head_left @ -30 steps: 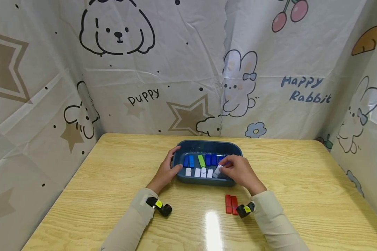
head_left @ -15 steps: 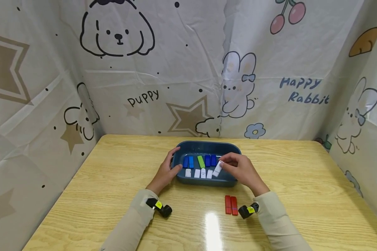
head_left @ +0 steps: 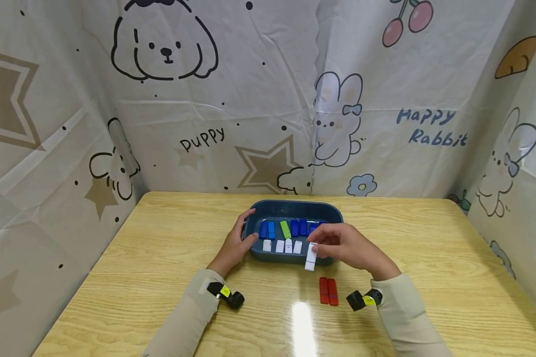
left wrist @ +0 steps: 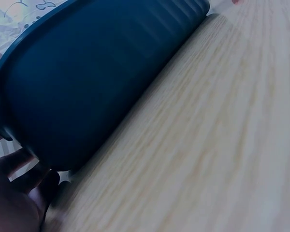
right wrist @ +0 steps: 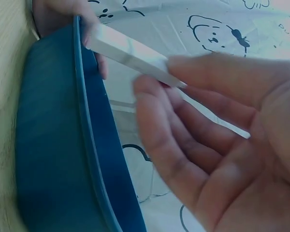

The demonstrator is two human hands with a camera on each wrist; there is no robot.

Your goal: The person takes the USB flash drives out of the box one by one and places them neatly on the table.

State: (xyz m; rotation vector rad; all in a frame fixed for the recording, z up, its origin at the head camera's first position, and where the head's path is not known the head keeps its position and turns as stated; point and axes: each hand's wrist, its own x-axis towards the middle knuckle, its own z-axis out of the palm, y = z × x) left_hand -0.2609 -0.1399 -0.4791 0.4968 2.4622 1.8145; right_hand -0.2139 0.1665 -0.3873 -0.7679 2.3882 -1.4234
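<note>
My right hand point(head_left: 354, 249) pinches a white USB stick point(head_left: 310, 257) between thumb and fingers, held over the near wall of a dark blue plastic bin point(head_left: 274, 257). In the right wrist view this white stick point(right wrist: 130, 52) points away from the fingertips, above the bin's rim. My left hand point(head_left: 234, 247) grips the bin's left end, thumb at the near rim and fingers round the outside. Inside the bin lie several white sticks point(head_left: 288, 246) in a near row, with several blue ones point(head_left: 295, 228) and a green one point(head_left: 285, 229) behind. My right hand partly hides the bin's right side.
Two red sticks point(head_left: 328, 291) lie side by side on the wooden table point(head_left: 161, 297), in front of the bin and left of my right wrist. A printed cloth point(head_left: 196, 99) stands behind the table and on both sides.
My right hand has lifted the white stick out of the bin's near row and moved it toward me, past the near wall. My left hand stays on the bin.
</note>
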